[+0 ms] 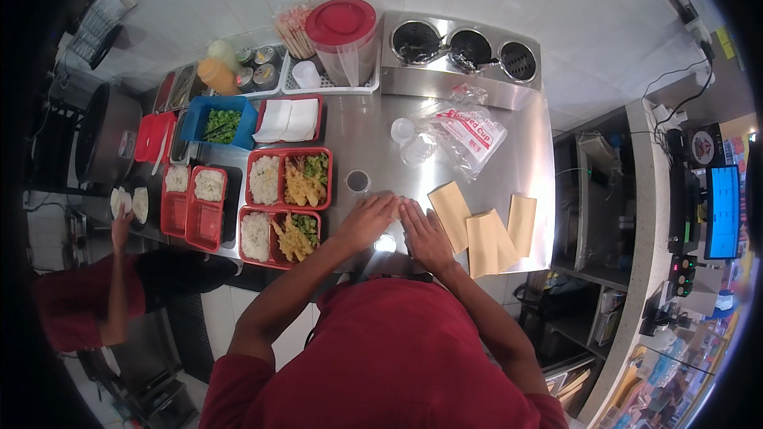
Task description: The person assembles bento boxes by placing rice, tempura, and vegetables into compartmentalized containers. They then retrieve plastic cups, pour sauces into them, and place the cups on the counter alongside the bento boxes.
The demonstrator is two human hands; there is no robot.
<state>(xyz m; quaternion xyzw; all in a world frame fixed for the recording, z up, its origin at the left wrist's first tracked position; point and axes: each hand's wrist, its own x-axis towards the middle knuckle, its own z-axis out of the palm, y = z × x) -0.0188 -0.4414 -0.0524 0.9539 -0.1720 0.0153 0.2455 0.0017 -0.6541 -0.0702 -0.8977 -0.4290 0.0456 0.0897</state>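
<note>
My left hand [368, 221] and my right hand [427, 235] meet at the middle of the steel counter [358, 123], with fingertips drawn together. Whatever lies between or under the fingers is too small and covered to name. Just beyond my left hand stands a small clear cup of dark sauce [358, 181]. To the left are two red bento boxes, the upper box [253, 157] and the lower box [242, 248], each holding white rice, fried food and greens. Folded brown paper packets [451, 213] lie close to the right of my right hand.
An opened plastic bag [477, 139] lies beside clear small cups [417, 148]. Behind stand a steel holder [477, 87] with black utensils and a red-lidded jug [342, 24]. Further left are a blue tub [253, 123] of greens and a co-worker's hand [121, 218].
</note>
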